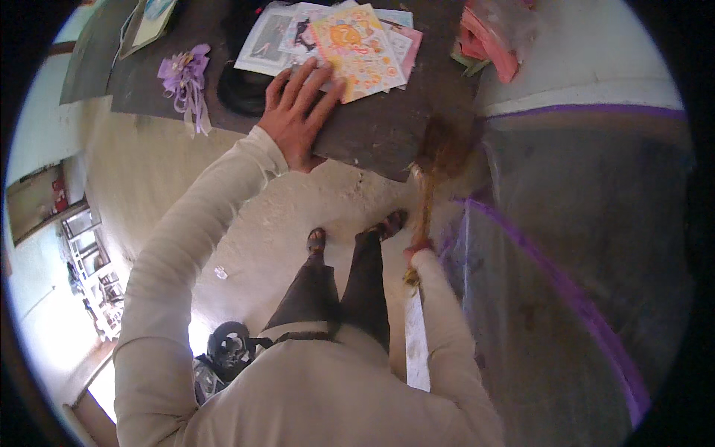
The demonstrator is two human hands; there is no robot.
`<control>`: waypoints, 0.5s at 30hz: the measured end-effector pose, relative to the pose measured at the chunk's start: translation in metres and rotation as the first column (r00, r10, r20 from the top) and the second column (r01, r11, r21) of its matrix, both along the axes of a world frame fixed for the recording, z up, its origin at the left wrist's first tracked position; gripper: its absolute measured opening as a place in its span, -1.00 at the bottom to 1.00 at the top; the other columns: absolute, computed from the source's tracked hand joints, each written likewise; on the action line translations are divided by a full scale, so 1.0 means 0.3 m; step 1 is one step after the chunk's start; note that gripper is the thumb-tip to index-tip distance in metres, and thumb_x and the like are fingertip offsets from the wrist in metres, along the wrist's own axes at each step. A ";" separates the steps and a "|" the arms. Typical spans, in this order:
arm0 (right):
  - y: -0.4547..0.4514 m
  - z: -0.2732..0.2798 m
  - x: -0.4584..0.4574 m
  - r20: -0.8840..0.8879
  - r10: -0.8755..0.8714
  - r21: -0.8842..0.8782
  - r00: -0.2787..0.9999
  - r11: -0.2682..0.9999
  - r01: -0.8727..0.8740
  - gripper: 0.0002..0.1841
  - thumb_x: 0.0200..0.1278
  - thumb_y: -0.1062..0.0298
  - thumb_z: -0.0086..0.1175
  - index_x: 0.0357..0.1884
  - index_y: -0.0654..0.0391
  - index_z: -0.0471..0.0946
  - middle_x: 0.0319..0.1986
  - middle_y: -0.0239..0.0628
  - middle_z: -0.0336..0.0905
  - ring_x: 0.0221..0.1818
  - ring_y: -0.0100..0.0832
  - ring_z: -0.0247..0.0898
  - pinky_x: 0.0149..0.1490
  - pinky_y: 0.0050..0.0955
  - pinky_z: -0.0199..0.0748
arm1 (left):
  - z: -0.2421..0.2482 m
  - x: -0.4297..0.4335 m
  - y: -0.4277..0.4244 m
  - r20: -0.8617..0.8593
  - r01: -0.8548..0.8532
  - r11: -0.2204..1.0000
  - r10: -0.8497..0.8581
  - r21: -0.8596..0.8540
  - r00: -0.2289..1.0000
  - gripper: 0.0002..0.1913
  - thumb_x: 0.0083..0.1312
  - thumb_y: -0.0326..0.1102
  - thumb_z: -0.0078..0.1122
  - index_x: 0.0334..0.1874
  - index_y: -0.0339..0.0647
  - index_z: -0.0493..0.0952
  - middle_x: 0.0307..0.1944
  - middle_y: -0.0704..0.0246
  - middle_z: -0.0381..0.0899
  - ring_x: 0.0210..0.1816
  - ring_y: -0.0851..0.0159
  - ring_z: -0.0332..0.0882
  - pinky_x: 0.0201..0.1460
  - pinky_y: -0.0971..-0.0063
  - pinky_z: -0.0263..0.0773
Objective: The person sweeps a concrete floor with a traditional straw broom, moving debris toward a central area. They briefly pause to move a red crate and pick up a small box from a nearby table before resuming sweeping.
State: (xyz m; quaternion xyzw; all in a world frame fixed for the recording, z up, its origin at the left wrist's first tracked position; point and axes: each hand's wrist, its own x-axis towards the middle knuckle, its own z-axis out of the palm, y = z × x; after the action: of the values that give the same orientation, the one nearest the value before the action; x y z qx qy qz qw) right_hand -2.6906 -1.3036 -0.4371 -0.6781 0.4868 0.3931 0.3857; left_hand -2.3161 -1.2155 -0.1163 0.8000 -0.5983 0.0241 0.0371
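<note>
My left hand [301, 112] lies spread over the front edge of a dark table [363, 137]. Its fingertips touch a pile of papers and booklets, topped by a yellow-orange illustrated booklet [357, 53]. Beside the wrist is a black object [243, 89], partly covered by the papers. My right hand [420, 250], low on the right, is closed around the handle of what looks like a short broom [425, 207]. The blurred brown head of the broom is up by the table's right corner.
A lilac ribbon flower [187, 78] hangs partly over the table's edge. Red items in clear plastic [486, 42] lie at the upper right. Dark sheeting with purple trim [586, 313] borders my right side. A white scrap [221, 272] and a black object [229, 346] are on my left.
</note>
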 end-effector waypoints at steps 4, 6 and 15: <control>0.218 0.094 -0.156 0.046 0.017 -0.013 0.999 1.000 -0.016 -0.35 -0.17 0.11 0.21 0.03 0.24 0.39 -0.12 0.05 0.51 -0.11 -0.09 0.50 -0.04 -0.27 0.48 | -0.022 0.036 0.034 -0.043 0.025 0.997 -0.029 -0.079 0.999 0.15 -0.44 -0.10 0.48 0.38 -0.04 0.14 0.38 0.12 0.05 0.40 -0.01 -0.02 0.37 -0.01 -0.16; 0.213 0.142 -0.210 -0.015 0.013 0.270 1.000 0.963 -0.009 -0.40 -0.15 0.15 0.25 0.00 0.16 0.39 -0.10 -0.04 0.49 -0.05 -0.10 0.46 0.02 -0.23 0.44 | -0.026 0.045 0.049 0.001 0.045 0.992 -0.046 -0.118 0.999 0.17 -0.49 -0.11 0.48 0.38 -0.03 0.14 0.38 0.14 0.07 0.41 0.02 -0.01 0.37 -0.01 -0.15; 0.209 0.416 -0.383 -0.019 -0.659 0.410 0.752 0.681 0.607 -0.78 -0.05 0.24 0.24 -0.48 0.18 0.51 -0.59 -0.27 0.51 -0.52 -0.29 0.48 -0.40 -0.25 0.45 | -0.139 -0.124 0.307 -0.105 -0.058 0.869 0.008 -0.491 0.994 -0.01 -0.23 -0.24 0.36 0.39 -0.04 0.10 0.32 0.22 0.14 0.34 0.05 0.08 0.34 0.03 -0.04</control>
State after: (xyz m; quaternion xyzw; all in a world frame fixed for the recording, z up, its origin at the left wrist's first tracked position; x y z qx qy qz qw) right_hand -2.8055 -1.2409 -0.3122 -0.4002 0.5763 0.2792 0.6556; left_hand -2.3533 -1.1233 -0.1579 0.7743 -0.5559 0.1369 0.2695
